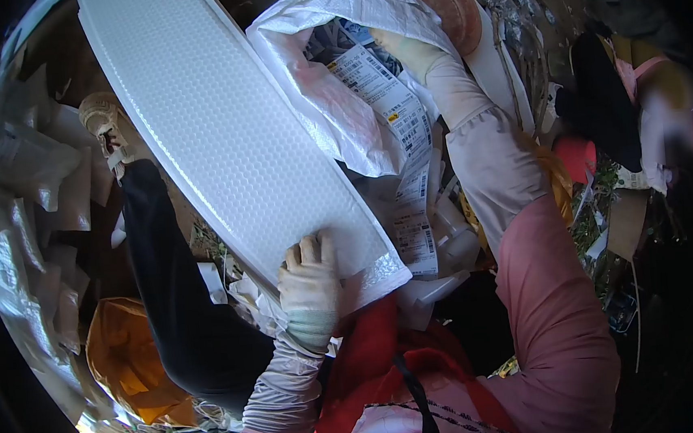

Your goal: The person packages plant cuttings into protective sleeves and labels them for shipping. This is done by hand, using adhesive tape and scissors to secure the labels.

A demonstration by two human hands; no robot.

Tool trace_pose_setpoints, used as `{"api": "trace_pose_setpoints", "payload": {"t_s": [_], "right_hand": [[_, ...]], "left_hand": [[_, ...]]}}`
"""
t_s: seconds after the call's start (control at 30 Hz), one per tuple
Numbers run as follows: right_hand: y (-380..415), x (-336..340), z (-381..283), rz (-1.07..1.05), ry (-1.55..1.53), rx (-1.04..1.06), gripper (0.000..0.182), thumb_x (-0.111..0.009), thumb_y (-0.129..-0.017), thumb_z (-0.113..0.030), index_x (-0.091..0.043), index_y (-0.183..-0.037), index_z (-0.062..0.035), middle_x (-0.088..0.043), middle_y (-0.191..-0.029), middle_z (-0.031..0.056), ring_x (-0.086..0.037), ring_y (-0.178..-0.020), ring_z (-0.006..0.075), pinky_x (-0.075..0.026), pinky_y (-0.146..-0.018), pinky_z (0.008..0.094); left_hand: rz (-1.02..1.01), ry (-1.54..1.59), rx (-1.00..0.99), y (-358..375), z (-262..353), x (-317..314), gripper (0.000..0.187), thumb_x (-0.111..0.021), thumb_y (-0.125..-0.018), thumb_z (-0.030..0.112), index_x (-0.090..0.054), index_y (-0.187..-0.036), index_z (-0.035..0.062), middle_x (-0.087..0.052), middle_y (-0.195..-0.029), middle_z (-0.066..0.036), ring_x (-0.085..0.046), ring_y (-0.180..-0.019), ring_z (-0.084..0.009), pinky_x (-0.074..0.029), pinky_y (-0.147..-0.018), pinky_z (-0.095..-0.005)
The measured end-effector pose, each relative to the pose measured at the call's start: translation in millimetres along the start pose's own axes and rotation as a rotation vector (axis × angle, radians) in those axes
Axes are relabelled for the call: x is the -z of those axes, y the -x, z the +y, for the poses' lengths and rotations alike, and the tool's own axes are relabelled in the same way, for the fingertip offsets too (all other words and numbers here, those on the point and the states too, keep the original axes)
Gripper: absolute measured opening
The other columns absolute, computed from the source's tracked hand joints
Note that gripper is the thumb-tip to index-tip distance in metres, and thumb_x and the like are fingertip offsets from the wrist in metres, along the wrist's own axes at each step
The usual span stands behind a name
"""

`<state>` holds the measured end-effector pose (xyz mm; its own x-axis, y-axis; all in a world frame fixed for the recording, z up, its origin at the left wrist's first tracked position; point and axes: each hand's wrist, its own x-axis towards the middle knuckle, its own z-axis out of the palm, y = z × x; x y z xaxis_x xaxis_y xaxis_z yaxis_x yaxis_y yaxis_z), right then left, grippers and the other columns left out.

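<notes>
A long white bubble-wrap mailer (225, 120) lies slantwise across my lap. My left hand (309, 280), in a pale work glove, rests on its lower end with the fingers lying over the surface. To the right is a white woven sack (356, 130) with its mouth spread. From inside it a strip of printed shipping labels (381, 92) hangs down over the front. My right hand (411, 53), gloved too, reaches into the sack mouth beside the labels. Its fingers are partly hidden under the rim, and I cannot tell what they hold.
White plastic packages (33, 168) are heaped along the left. An orange bag (134, 363) stands by a leg in black trousers (177, 287) with a tan shoe (103, 122). A brown round object (444, 5) lies behind the sack. Another person (639, 104) appears at right.
</notes>
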<state>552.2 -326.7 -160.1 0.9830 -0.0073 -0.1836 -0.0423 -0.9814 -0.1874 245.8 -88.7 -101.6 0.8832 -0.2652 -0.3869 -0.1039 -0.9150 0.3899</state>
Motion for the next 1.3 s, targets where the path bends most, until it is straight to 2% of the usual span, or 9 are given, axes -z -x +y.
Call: {"api": "trace_pose_setpoints", "payload": {"t_s": [0.47, 0.63, 0.77, 0.93, 1.0, 1.07, 1.13, 1.2, 1.3], "right_hand": [[96, 80, 1, 0.202, -0.557, 0.078, 0.02, -0.049, -0.093, -0.014, -0.06, -0.103, 0.0001, -0.063, -0.081, 0.0045, -0.059, -0.061, 0.0092, -0.051, -0.051, 0.0252], [226, 88, -35, -0.273, -1.275, -0.004, 0.016, -0.045, -0.091, -0.003, -0.055, -0.101, -0.0094, -0.053, -0.072, -0.0024, -0.049, -0.053, 0.0063, -0.045, -0.046, 0.0209], [341, -5, -48, -0.197, -0.616, 0.583, 0.014, -0.056, -0.079, -0.007, -0.062, -0.091, -0.0035, -0.064, -0.077, 0.0136, -0.061, -0.059, 0.0264, -0.047, -0.051, 0.0389], [352, 44, -70, -0.454, -0.114, 0.335, 0.017, -0.058, -0.078, -0.023, -0.068, -0.072, -0.0105, -0.067, -0.077, 0.0124, -0.065, -0.071, 0.0279, -0.05, -0.063, 0.041], [344, -38, -82, -0.152, -0.387, -0.111, 0.025, -0.054, -0.08, -0.031, -0.07, -0.081, -0.0113, -0.068, -0.086, 0.0116, -0.065, -0.081, 0.0268, -0.051, -0.068, 0.0363], [395, 105, -75, -0.176, -0.739, -0.066, 0.039, -0.058, -0.074, -0.039, -0.067, -0.097, -0.0092, -0.065, -0.102, 0.0174, -0.062, -0.092, 0.0308, -0.049, -0.081, 0.0358], [390, 57, -80, 0.399, -0.554, 0.346, 0.028, -0.059, -0.072, -0.031, -0.071, -0.088, -0.0103, -0.068, -0.082, 0.0084, -0.063, -0.072, 0.0249, -0.049, -0.071, 0.0387], [404, 67, -81, 0.191, 0.04, 0.475, 0.025, -0.062, -0.07, -0.03, -0.068, -0.083, -0.0092, -0.064, -0.08, 0.0074, -0.06, -0.072, 0.0214, -0.048, -0.068, 0.0354], [466, 111, -36, 0.606, -0.433, 0.627, 0.019, -0.062, -0.075, -0.029, -0.063, -0.079, -0.0104, -0.056, -0.092, 0.0052, -0.058, -0.086, 0.0212, -0.048, -0.074, 0.0387]], "left_hand": [[0.176, -0.273, -0.219, 24, -7, -27, 0.058, -0.057, -0.072, 0.015, -0.049, -0.129, 0.0079, -0.05, -0.119, -0.013, -0.051, -0.105, -0.0316, -0.045, -0.086, -0.0454], [0.096, -0.34, -0.053, 33, -6, -28, 0.058, -0.05, -0.079, 0.014, -0.044, -0.137, 0.0134, -0.054, -0.112, -0.015, -0.057, -0.091, -0.0294, -0.052, -0.071, -0.0379], [0.085, -0.277, 0.083, 33, 13, -6, 0.055, -0.049, -0.085, 0.019, -0.04, -0.139, 0.0099, -0.062, -0.085, -0.011, -0.063, -0.07, -0.0277, -0.051, -0.057, -0.0414], [0.268, -0.278, -0.023, 79, 80, 17, 0.061, -0.051, -0.086, 0.023, -0.034, -0.141, 0.0055, -0.062, -0.069, -0.012, -0.063, -0.059, -0.0285, -0.048, -0.053, -0.0429], [0.353, -0.257, -0.036, 93, 95, 24, 0.068, -0.052, -0.085, 0.021, -0.025, -0.144, 0.0031, -0.06, -0.06, -0.011, -0.06, -0.052, -0.0297, -0.046, -0.048, -0.0425], [0.36, -0.296, -0.002, 107, 99, 36, 0.069, -0.052, -0.084, 0.022, -0.024, -0.145, 0.0054, -0.06, -0.059, -0.014, -0.058, -0.05, -0.0323, -0.044, -0.046, -0.0439], [0.405, -0.288, -0.041, 112, 89, 40, 0.057, -0.047, -0.087, 0.02, -0.033, -0.142, 0.0115, -0.064, -0.075, -0.023, -0.062, -0.063, -0.0391, -0.047, -0.055, -0.0488], [0.389, -0.288, -0.002, 107, 80, 54, 0.05, -0.042, -0.088, 0.018, -0.041, -0.137, 0.0121, -0.065, -0.094, -0.025, -0.062, -0.072, -0.0418, -0.047, -0.061, -0.0519], [0.591, -0.409, -0.186, 86, 43, 69, 0.045, -0.041, -0.089, 0.014, -0.045, -0.133, 0.0056, -0.064, -0.107, -0.022, -0.065, -0.085, -0.0366, -0.05, -0.072, -0.0466]]}}
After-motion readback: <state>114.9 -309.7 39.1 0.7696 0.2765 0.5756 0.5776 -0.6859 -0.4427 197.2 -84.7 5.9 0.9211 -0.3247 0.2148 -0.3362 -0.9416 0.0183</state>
